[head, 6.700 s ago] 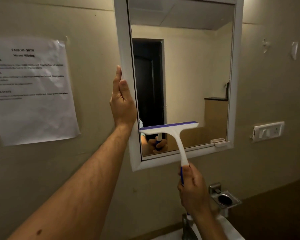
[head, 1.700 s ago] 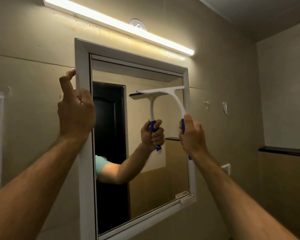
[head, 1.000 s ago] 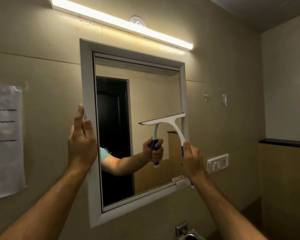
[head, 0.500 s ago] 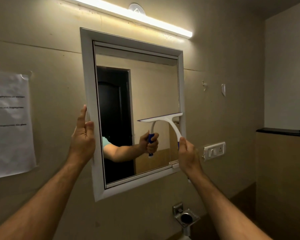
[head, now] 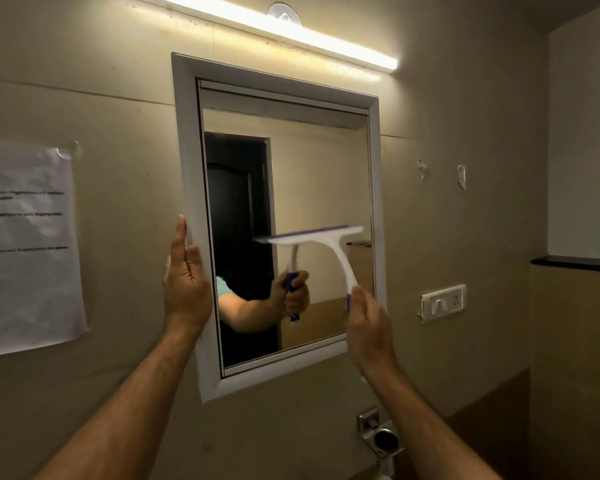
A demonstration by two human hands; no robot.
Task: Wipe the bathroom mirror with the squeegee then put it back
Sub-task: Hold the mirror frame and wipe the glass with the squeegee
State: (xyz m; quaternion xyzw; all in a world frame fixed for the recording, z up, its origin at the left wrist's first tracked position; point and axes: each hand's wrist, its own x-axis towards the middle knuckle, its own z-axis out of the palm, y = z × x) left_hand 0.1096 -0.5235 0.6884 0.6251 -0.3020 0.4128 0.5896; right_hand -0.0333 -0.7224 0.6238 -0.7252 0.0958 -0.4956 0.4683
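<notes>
Right hand (head: pixel 368 318) is gripping squeegee (head: pixel 321 244) on mirror (head: pixel 319 174)'s lower right; left hand (head: pixel 186 285), fingers straight, is bracing frame (head: pixel 187 150); even pressure advisable.

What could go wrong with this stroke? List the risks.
1. The squeegee blade sits on the glass's right half only; the strip by the left hand may stay unwiped.
2. The right hand grips the handle low, so the long neck could tilt and skip.
3. The stroke may end hard on the mirror frame's lower edge.
</notes>
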